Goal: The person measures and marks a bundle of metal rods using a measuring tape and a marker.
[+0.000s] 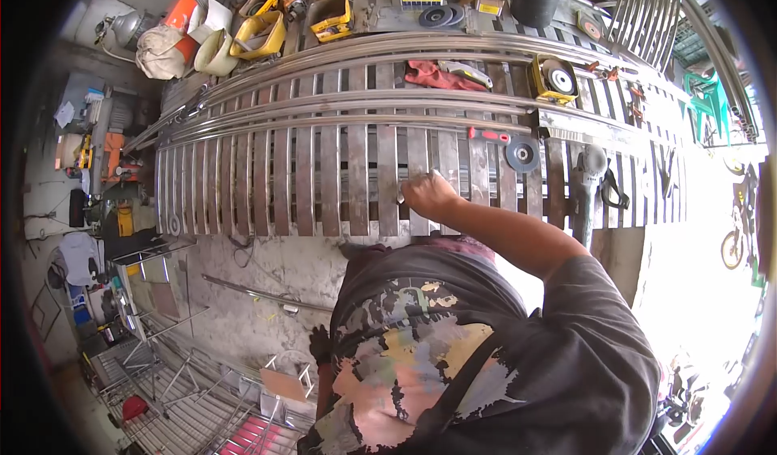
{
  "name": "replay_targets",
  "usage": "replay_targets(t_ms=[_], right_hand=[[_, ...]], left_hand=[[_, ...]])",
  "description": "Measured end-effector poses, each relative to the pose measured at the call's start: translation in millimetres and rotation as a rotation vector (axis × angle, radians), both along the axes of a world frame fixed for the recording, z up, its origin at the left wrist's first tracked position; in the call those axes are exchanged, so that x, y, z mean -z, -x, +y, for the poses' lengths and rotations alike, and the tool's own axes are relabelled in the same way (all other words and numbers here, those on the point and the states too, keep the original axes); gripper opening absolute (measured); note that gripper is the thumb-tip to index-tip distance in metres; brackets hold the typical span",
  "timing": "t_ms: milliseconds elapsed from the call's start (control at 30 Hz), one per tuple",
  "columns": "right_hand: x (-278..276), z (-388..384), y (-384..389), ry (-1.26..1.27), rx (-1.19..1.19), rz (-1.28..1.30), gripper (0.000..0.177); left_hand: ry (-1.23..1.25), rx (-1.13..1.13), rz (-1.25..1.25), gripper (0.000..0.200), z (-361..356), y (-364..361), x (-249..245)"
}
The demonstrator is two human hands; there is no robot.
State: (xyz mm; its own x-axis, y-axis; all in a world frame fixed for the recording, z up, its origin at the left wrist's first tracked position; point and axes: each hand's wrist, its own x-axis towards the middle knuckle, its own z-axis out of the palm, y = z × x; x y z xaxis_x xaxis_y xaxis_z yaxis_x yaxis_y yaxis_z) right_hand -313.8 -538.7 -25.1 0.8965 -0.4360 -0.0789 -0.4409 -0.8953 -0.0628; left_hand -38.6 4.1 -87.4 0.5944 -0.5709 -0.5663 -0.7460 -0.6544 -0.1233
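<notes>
My right hand point(431, 196) is closed above the front edge of a slatted metal bench point(348, 180). Something small and pale peeks out of the fist, too little of it to name. Down at my left side hangs my left hand point(320, 343) in a dark glove, its fingers partly apart and nothing visible in them. Beyond the right hand lie a red-handled tool point(489, 135) and a grey abrasive disc point(522, 155). An angle grinder point(588, 181) rests farther right, near the bench's front edge.
Long metal tubes point(340, 103) run across the bench. Behind them are a red cloth point(437, 74), a yellow container with a disc point(554, 80) and cut-open yellow containers point(259, 34). Metal frames point(178, 374) stand on the floor at left; a green chair point(708, 103) is at right.
</notes>
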Motion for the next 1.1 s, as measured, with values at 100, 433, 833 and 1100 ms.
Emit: replay_targets(t_ms=[100,433,833,1100], right_hand=[[-24,-7,3,-0.113,0.022,-0.022,0.017],[-90,-59,23,-0.037,0.142,-0.071,0.024],[-112,-195,19,0.007,0.331,-0.184,0.020],[-87,-277,-113,-0.023,0.161,-0.259,0.024]], left_hand=[[0.072,-0.051,-0.161,0.086,-58,-16,-21],[0.823,0.164,-0.383,0.078,-367,-129,-108],[0.525,-0.167,-0.585,0.092,-556,-150,-54],[0.625,-0.120,-0.575,0.093,-558,-163,-37]])
